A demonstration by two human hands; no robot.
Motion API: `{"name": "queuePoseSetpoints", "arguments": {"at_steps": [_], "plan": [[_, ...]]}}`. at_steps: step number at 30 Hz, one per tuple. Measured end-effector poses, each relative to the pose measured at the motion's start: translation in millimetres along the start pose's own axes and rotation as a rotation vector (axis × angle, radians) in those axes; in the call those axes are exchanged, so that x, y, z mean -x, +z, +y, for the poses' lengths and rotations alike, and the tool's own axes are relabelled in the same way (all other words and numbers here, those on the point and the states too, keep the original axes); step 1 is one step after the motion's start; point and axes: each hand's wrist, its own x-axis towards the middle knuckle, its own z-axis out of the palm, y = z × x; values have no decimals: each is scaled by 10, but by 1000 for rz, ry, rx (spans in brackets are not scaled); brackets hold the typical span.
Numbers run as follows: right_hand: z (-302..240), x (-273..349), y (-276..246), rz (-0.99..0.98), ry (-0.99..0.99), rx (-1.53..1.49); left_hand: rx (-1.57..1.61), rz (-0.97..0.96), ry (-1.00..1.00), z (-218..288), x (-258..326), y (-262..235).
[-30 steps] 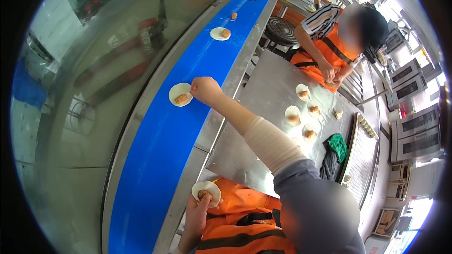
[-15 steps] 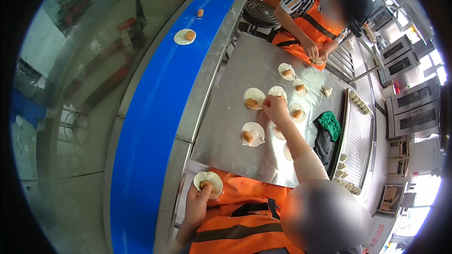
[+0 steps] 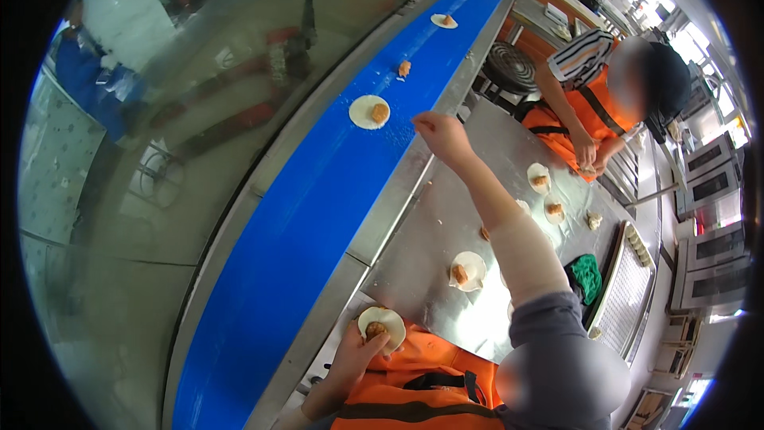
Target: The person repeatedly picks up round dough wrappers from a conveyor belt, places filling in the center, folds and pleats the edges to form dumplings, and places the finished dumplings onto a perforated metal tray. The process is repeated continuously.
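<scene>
My left hand (image 3: 350,360) is closed on a round pale dough wrapper (image 3: 391,323) with a lump of brown filling on it, held near the table's front edge. My thumb rests by the filling. My right hand (image 3: 443,137) is reached out over the right edge of the blue conveyor belt (image 3: 286,247), fingers pinched together; whether anything is between them I cannot make out. Closest to it on the belt lies a wrapper with filling (image 3: 362,114). Farther up is a bare lump of filling (image 3: 404,68). Another filled wrapper (image 3: 471,267) lies on the metal table, left of my right forearm.
Across the table (image 3: 434,231) a co-worker in an orange apron (image 3: 601,115) works with both hands on a small piece of dough. More filled wrappers (image 3: 539,178) lie there. A green cloth (image 3: 587,277) and a perforated tray (image 3: 622,291) with folded dumplings are to the right.
My right hand has left the wrappers on the table and moved up and left to the belt. My left hand keeps hold of its wrapper. The view has turned toward the belt.
</scene>
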Motion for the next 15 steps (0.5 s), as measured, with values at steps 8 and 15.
{"name": "queuePoseSetpoints", "arguments": {"at_steps": [8,15], "plan": [[-110,-1005,909,-207,30,340,30,89,44,161,151,-73],[-554,-613,833,-403,12,382,99,109,70,145,89,-59]]}}
